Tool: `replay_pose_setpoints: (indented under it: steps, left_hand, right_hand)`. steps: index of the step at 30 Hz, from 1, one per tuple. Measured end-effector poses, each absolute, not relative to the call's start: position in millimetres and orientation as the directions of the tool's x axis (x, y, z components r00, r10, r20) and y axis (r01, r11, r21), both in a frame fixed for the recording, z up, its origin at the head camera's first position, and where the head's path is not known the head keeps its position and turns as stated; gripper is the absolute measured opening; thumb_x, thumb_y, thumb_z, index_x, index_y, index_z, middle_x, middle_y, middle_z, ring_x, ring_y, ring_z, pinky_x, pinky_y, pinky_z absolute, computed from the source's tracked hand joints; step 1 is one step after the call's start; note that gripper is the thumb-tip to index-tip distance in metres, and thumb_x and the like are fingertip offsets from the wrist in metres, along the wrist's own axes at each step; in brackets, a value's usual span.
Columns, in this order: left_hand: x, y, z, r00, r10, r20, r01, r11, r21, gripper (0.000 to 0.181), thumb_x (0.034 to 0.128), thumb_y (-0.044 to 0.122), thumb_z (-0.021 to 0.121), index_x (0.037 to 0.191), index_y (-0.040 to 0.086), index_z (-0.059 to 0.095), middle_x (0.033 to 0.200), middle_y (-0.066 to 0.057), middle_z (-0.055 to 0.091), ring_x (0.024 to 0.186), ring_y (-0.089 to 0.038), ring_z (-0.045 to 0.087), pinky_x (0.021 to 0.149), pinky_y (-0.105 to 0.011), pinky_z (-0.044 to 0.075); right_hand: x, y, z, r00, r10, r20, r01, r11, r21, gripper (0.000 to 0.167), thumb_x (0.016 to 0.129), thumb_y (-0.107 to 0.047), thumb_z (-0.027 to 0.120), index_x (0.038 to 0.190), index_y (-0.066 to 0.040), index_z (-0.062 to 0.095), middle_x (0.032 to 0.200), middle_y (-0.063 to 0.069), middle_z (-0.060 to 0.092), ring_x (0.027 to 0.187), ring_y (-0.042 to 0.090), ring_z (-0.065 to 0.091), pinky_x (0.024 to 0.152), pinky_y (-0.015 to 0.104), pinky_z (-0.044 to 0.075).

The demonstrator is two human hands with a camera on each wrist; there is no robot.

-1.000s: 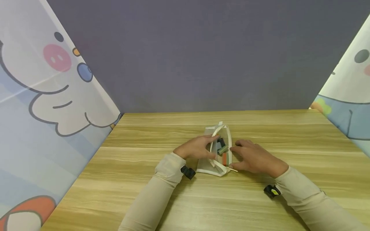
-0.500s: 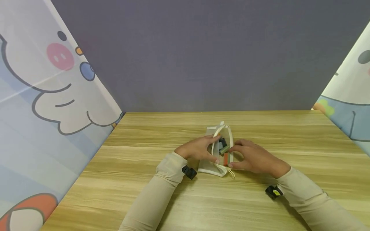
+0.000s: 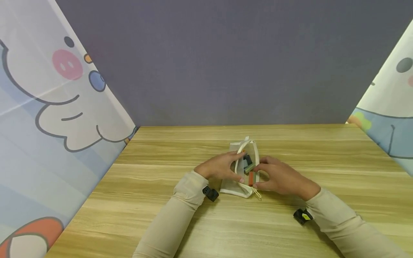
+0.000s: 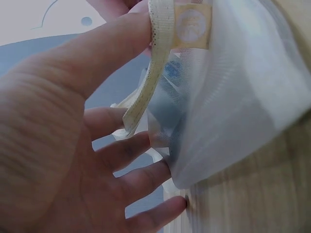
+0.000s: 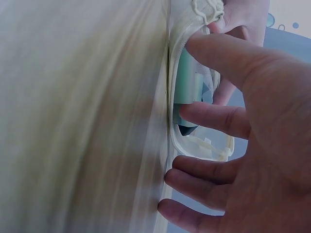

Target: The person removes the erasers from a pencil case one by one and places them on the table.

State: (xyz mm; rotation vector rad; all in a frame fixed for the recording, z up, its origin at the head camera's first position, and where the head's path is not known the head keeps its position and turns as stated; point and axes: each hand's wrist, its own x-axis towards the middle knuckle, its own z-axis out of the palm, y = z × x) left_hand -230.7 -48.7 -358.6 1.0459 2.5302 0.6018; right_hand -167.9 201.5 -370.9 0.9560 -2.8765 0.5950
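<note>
A left hand [image 3: 222, 166], fingers spread and unclenched, props the mouth of a sheer mesh bag [image 3: 229, 185] resting on the tabletop [image 3: 245, 229]. The bag looks light, soft and apt to slump; its trimmed rim [image 3: 257, 154] seems the surest hold. Inside, an orange block [image 3: 250, 179] looks light and firm. The right hand [image 3: 282, 177] touches a green block [image 5: 184, 82]; whether it pinches, I cannot tell.

The right grip [image 3: 284, 177] has edged left into the mesh bag [image 3: 229, 185].

The pouch [image 3: 230, 185] gapes between the hands [image 3: 223, 167] [image 3: 280, 176], blocks [image 3: 251, 178] obstructing inside.
</note>
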Motion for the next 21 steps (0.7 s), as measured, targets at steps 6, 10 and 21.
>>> replay_pose_setpoints:
  steps: [6, 10, 21]
  left_hand:
    - [-231.3, -50.2, -358.8, -0.671, 0.73, -0.131, 0.594, 0.634, 0.496, 0.098, 0.0851, 0.051, 0.077, 0.161, 0.021, 0.023, 0.164, -0.004, 0.023, 0.147, -0.02, 0.028, 0.113, -0.038, 0.032]
    - [-231.9, -50.0, -359.8, -0.668, 0.734, -0.122, 0.601, 0.628, 0.495, 0.098, 0.0854, 0.05, 0.077, 0.161, 0.021, 0.023, 0.164, -0.003, 0.024, 0.147, -0.019, 0.028, 0.113, -0.037, 0.032]
    - [-231.5, -50.4, -359.5, -0.669, 0.734, -0.115, 0.611, 0.632, 0.477, 0.096, 0.0859, 0.051, 0.076, 0.161, 0.023, 0.024, 0.163, -0.002, 0.025, 0.146, -0.019, 0.028, 0.113, -0.038, 0.032]
  right_hand:
    - [-167.3, 199.4, -370.8, -0.812, -0.56, 0.164, -0.58, 0.742, -0.336, 0.044, 0.088, -0.05, 0.075, 0.116, -0.016, 0.072, 0.128, 0.014, 0.059, 0.113, 0.034, 0.059, 0.088, 0.054, 0.05]
    - [-166.8, 199.0, -370.1, -0.815, -0.556, 0.162, -0.575, 0.746, -0.336, 0.042, 0.088, -0.05, 0.075, 0.114, -0.017, 0.072, 0.127, 0.015, 0.059, 0.11, 0.034, 0.059, 0.086, 0.053, 0.05]
    - [-165.7, 198.9, -371.2, -0.824, -0.537, 0.181, -0.565, 0.755, -0.331, 0.031, 0.086, -0.046, 0.077, 0.106, -0.023, 0.073, 0.126, 0.013, 0.059, 0.105, 0.03, 0.061, 0.082, 0.05, 0.052]
